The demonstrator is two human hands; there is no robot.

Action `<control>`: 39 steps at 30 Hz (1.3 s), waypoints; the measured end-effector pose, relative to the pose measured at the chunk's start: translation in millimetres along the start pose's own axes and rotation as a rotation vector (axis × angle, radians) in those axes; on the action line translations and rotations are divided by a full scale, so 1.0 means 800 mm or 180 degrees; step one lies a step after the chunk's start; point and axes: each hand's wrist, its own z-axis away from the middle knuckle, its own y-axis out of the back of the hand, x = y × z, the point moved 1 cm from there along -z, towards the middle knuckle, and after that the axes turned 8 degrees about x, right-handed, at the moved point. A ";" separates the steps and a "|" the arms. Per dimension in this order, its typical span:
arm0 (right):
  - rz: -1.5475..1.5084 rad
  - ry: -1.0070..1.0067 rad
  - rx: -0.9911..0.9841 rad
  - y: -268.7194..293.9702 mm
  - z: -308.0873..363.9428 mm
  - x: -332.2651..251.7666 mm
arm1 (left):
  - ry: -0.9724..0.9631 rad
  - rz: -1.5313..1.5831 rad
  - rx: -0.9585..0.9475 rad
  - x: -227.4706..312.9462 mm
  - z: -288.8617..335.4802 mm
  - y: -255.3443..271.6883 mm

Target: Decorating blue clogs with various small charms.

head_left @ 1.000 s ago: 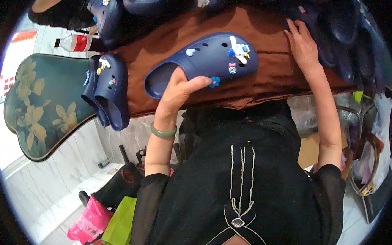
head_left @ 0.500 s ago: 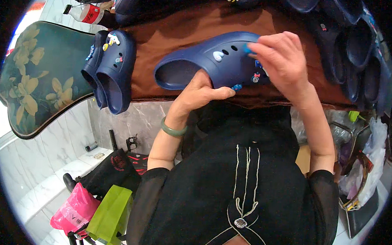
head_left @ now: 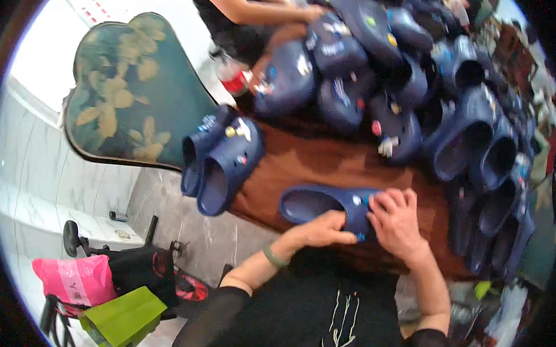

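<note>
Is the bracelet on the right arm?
No, the green bracelet circles the left wrist, behind the left hand holding a blue shoe.

Clog [head_left: 353, 216]: navy blue; charm [head_left: 361, 237] on its edge, brighter blue. Bench cloth [head_left: 303, 159]: plain reddish brown. Chair back [head_left: 176, 102]: dark green, pale gold floral pattern, dark edging. Bangle [head_left: 274, 258]: muted green. Top [head_left: 276, 311]: black, cream cords. Plastic bag [head_left: 97, 277]: pink, paler band. Paper bag [head_left: 126, 315]: lime green. Wall tiles [head_left: 43, 159]: white, grey-veined.

Fingers [head_left: 398, 202] on blue clog [head_left: 352, 214], brown cloth [head_left: 327, 162]
</note>
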 end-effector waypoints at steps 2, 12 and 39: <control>-0.0173 -0.0052 -0.0092 -0.011 0.006 0.007 | 0.0131 -0.0101 -0.0081 0.018 0.000 0.004; 0.0064 -0.0224 0.0506 -0.033 0.009 0.005 | 0.0792 0.0985 0.0853 0.038 -0.026 0.011; -0.1313 -0.0891 -0.0230 -0.006 0.006 0.046 | 0.1137 0.2359 0.0716 0.044 -0.006 -0.004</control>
